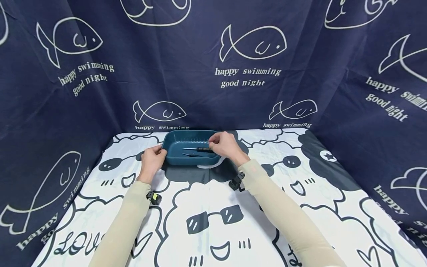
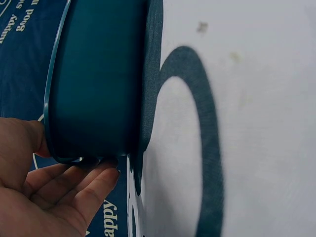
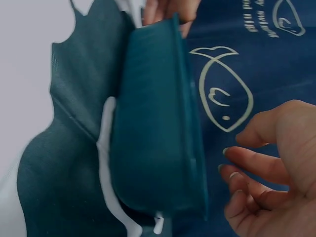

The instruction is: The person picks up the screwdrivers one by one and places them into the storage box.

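Note:
My left hand [image 1: 153, 157] grips the left end of a teal tray [image 1: 191, 161]. In the left wrist view the thumb is over the rim and the fingers [image 2: 98, 185] lie against the outside wall. A screwdriver with a black handle [image 1: 204, 150] lies in the tray, its blade pointing left. In front of it lies a second, thinner dark tool [image 1: 192, 155]. My right hand [image 1: 225, 144] hovers over the tray's right end, overlapping the end of the black handle in the head view. In the right wrist view its fingers [image 3: 256, 165] are loosely bent with nothing between them and the thumb.
The tray stands near the back of a table with a white cloth [image 1: 207, 196] printed with sheep faces. A dark blue curtain [image 1: 200, 74] with fish drawings hangs behind and at both sides.

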`<state>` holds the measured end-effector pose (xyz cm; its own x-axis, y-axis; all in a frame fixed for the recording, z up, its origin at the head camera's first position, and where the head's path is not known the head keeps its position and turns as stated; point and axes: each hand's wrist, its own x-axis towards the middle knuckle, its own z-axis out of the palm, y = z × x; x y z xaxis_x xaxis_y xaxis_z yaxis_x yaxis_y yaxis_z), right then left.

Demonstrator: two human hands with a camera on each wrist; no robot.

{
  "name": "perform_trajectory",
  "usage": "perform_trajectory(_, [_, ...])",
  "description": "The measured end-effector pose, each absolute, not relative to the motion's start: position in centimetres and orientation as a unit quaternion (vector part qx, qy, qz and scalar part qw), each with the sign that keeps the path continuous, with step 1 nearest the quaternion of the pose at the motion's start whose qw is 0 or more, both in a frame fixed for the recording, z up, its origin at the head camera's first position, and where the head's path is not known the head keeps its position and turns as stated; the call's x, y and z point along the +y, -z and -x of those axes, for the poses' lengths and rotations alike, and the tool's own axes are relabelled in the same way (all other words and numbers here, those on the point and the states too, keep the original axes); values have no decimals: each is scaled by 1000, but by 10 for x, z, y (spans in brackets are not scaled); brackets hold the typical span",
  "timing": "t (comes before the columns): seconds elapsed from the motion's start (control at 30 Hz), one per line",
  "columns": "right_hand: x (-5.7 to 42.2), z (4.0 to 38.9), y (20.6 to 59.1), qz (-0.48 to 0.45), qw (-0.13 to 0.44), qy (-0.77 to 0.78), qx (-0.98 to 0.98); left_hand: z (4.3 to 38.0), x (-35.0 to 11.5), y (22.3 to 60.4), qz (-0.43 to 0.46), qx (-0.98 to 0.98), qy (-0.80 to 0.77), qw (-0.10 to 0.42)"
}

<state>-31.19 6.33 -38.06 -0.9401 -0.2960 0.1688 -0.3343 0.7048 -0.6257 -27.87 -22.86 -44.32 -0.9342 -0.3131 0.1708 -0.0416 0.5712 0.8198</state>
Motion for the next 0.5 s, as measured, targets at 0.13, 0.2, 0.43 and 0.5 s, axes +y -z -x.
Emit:
perform_trajectory(0.13, [79,307,372,-178,50,-346,-920,280,-229,443,-102,-873,453,148])
perform_trajectory(0.2, [89,305,370,-183,64,-345,-918,280,-228,442,-104,-873,454,146])
perform_trajectory(0.43, [128,292,375,-167,96,-339,-921,282,-228,440,-103,-875,452,143])
perform_trajectory(0.5, [138,287,378,-165,100,-336,-922,282,-230,439,-102,-875,452,144])
